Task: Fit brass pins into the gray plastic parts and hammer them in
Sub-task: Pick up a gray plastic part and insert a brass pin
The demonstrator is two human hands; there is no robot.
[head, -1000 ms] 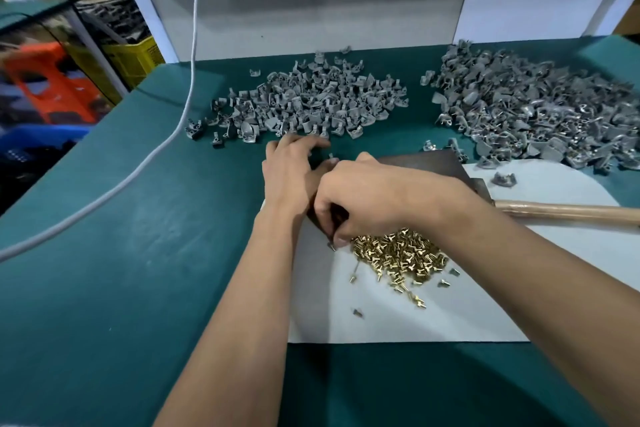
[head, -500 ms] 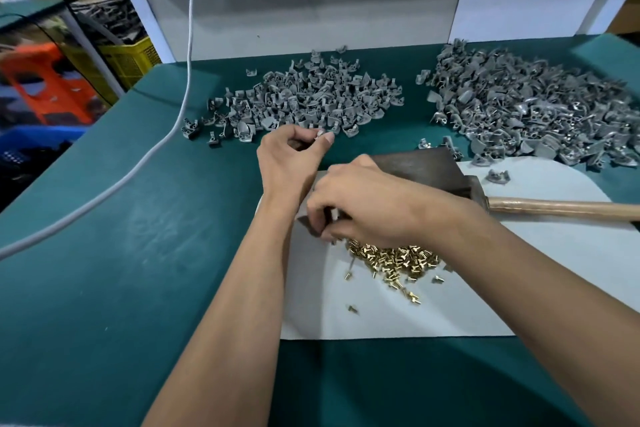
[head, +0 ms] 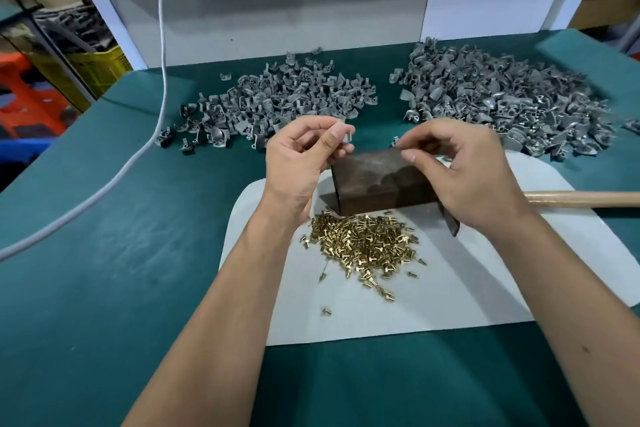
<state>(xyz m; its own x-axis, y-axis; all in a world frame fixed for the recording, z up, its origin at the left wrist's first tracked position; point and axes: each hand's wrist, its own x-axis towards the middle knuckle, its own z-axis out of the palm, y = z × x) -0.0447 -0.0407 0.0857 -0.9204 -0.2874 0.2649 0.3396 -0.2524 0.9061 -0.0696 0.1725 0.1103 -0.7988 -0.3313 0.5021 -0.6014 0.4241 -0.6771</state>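
Observation:
My left hand (head: 298,158) pinches a small gray plastic part (head: 348,137) between thumb and fingers, raised above the dark metal block (head: 370,180). My right hand (head: 460,172) hovers over the block's right end with thumb and forefinger pinched together; what they hold is too small to make out. A heap of brass pins (head: 363,246) lies on the white sheet (head: 450,288) just in front of the block. The hammer's wooden handle (head: 581,198) sticks out to the right behind my right wrist; its head is hidden.
Two heaps of gray plastic parts lie on the green table, one at the back middle (head: 277,104) and a larger one at the back right (head: 502,97). A white cable (head: 152,135) crosses the left side. Crates stand off the table's left edge.
Both hands have lifted off the sheet. My left hand picked a gray part from the heap's edge and raised it; my right hand left the pin heap and rose beside it, uncovering the block.

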